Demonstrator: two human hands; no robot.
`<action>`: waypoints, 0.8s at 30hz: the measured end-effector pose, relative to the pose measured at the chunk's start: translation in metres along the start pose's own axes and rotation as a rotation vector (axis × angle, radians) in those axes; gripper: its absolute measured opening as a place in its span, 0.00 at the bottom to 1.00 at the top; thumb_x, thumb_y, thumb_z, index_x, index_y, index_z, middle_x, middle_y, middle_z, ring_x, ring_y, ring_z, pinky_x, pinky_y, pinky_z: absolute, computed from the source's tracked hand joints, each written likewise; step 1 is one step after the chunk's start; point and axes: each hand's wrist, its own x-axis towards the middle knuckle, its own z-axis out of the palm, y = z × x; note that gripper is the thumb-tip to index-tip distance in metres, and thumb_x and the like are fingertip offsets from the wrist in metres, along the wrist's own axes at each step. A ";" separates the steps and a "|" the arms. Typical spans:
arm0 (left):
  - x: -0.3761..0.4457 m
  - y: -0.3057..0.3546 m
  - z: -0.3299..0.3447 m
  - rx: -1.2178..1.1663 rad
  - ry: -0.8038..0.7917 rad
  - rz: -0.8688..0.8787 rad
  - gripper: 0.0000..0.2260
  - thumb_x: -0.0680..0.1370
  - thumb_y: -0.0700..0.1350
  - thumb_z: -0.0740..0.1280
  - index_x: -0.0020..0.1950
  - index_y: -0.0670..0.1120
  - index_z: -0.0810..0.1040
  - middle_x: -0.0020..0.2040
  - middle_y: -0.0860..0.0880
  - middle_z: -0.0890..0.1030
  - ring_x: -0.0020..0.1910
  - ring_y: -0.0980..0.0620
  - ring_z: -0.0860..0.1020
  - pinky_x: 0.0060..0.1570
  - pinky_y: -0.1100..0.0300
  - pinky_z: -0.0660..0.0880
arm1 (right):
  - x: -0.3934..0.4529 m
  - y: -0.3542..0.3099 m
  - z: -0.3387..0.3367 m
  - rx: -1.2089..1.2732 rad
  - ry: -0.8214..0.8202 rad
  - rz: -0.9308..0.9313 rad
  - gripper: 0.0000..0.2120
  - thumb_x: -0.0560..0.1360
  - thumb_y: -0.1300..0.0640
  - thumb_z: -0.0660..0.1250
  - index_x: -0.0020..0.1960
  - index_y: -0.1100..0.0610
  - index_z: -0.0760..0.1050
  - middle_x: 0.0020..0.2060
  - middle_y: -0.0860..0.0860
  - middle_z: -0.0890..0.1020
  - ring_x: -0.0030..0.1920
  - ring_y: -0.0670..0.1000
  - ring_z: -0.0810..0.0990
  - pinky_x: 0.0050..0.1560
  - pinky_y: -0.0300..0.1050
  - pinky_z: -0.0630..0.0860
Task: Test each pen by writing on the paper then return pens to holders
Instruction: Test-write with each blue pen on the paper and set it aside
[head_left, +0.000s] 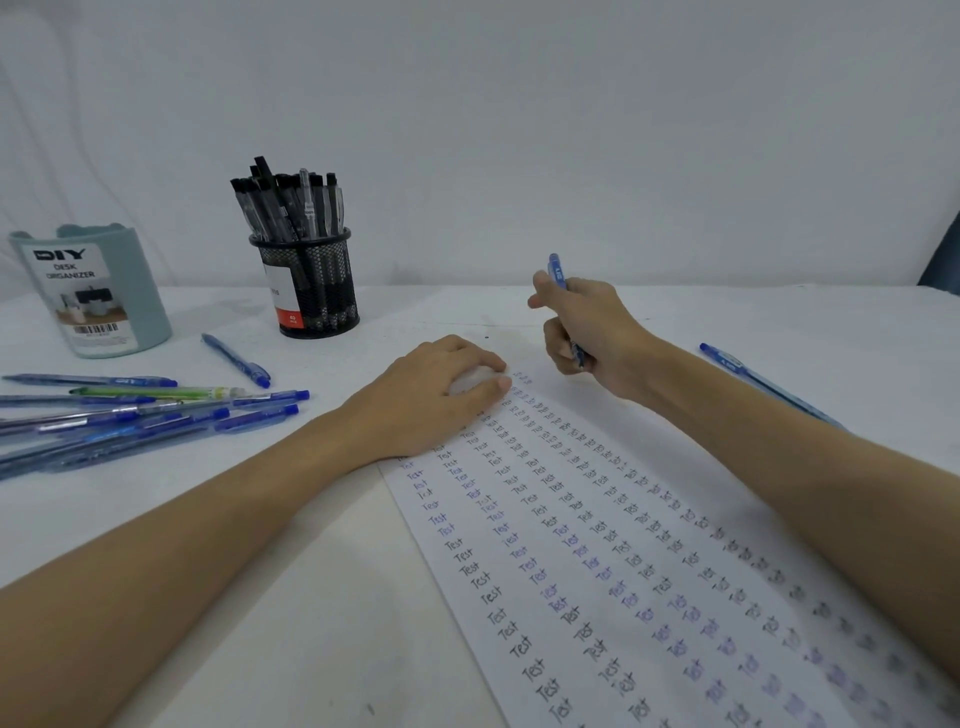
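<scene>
My right hand (589, 335) grips a blue pen (557, 269) upright, its clip end sticking up above the thumb and its tip pointing down near the far end of the paper (597, 561). The sheet is covered in rows of the word "Test" in black and blue ink. My left hand (434, 397) rests on the paper's far left corner with fingers loosely bent, holding nothing. A black mesh holder (311, 283) full of black pens stands at the back. A teal desk organizer (93, 291) stands at the far left.
Several blue pens and one green pen lie in a pile (130, 415) on the left of the white table. One blue pen (236, 360) lies alone before the mesh holder. Another blue pen (753, 379) lies to the right of my right arm.
</scene>
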 end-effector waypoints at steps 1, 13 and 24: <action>0.000 0.000 0.000 -0.002 0.001 0.009 0.18 0.78 0.62 0.57 0.62 0.56 0.74 0.62 0.58 0.72 0.61 0.57 0.70 0.63 0.57 0.66 | -0.001 -0.001 0.000 -0.001 -0.002 -0.001 0.14 0.81 0.48 0.56 0.51 0.60 0.70 0.15 0.48 0.65 0.16 0.47 0.60 0.23 0.35 0.58; 0.001 0.001 -0.001 0.027 -0.030 0.006 0.26 0.70 0.69 0.57 0.63 0.59 0.73 0.63 0.57 0.71 0.62 0.57 0.70 0.65 0.54 0.66 | 0.001 0.003 -0.002 0.043 0.076 -0.036 0.12 0.80 0.52 0.56 0.41 0.57 0.67 0.15 0.49 0.62 0.17 0.49 0.57 0.23 0.37 0.55; 0.000 0.002 -0.002 0.053 -0.069 -0.035 0.26 0.72 0.69 0.57 0.66 0.59 0.71 0.68 0.54 0.67 0.67 0.53 0.65 0.68 0.51 0.63 | -0.006 -0.004 -0.046 -0.778 -0.025 -0.170 0.04 0.70 0.59 0.72 0.40 0.57 0.76 0.24 0.52 0.75 0.16 0.43 0.68 0.23 0.34 0.68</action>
